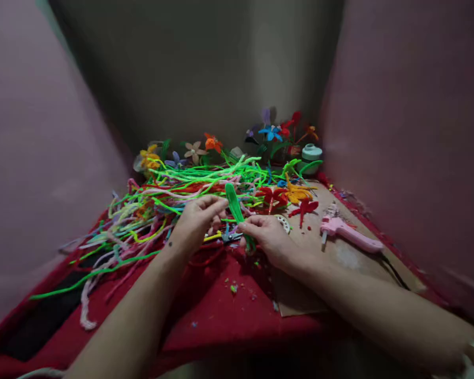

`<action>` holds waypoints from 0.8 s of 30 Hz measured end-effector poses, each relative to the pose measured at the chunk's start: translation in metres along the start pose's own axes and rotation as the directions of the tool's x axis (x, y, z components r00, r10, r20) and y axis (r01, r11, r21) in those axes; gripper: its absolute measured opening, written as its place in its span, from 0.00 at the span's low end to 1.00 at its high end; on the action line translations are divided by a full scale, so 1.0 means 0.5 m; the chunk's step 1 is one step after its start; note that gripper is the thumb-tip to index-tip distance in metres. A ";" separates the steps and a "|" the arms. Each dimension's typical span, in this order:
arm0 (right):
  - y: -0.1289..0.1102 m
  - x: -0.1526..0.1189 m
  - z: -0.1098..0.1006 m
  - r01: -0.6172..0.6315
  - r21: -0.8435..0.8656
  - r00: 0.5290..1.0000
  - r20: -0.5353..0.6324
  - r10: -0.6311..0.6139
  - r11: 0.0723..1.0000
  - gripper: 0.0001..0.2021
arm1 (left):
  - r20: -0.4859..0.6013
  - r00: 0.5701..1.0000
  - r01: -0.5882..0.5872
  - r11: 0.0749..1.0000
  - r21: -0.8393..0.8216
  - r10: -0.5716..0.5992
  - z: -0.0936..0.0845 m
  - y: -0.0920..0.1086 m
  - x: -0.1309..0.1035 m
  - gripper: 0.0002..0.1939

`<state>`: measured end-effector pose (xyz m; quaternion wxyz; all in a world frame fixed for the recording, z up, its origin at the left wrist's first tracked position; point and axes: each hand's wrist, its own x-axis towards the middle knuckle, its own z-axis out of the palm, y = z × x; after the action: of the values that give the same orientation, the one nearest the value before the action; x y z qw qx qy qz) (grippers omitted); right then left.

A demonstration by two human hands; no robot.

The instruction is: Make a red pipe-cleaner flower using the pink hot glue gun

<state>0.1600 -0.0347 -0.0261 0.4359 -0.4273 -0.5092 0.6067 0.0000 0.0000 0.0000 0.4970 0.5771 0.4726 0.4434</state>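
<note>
A green pipe-cleaner leaf (234, 201) stands tilted between my hands, its rounded end up. My right hand (267, 236) pinches its lower part between thumb and fingers. At the leaf's upper left edge, my left hand (202, 217) has thumb and forefinger closed on it; the exact contact is small to see. Just below lie pliers with yellow handles (213, 237), partly hidden by my hands. Behind my hands spreads a heap of loose pipe cleaners (197, 181), mostly green, pink and red.
A pink hot glue gun (351, 235) lies on a cardboard sheet (339, 268) at right. Red pipe-cleaner flowers (305, 208) and an orange one (298, 193) lie nearby. Finished flowers (270, 132) and a pale-lidded jar (312, 152) stand against the wall. Scraps dot the red cloth (221, 316).
</note>
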 end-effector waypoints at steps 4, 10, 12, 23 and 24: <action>0.023 0.015 -0.008 0.107 0.015 0.994 0.012 -0.108 0.994 0.13 | 0.198 0.978 0.059 0.997 0.047 -0.067 0.029 -0.007 -0.021 0.11; 0.022 0.009 0.004 -0.007 0.073 0.991 0.134 -0.002 0.997 0.10 | 0.097 0.994 0.057 0.985 -0.164 -0.041 0.013 -0.015 -0.009 0.14; 0.018 0.004 0.008 -0.028 0.049 0.990 0.142 0.021 0.998 0.11 | 0.108 0.993 0.063 0.977 -0.203 -0.041 0.005 -0.017 -0.004 0.14; 0.035 0.019 0.009 -0.061 -0.042 0.970 0.233 0.070 0.997 0.10 | 0.146 0.983 0.114 0.993 -0.017 -0.110 0.025 -0.021 -0.013 0.14; 0.039 0.019 0.011 -0.055 -0.094 0.961 0.264 0.078 0.994 0.10 | 0.121 0.987 0.111 0.994 -0.020 -0.108 0.024 -0.020 -0.012 0.14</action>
<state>0.1505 -0.0287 -0.0453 0.3238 -0.3768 -0.5744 0.6506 0.0099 -0.0073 -0.0118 0.5557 0.5693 0.4670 0.3861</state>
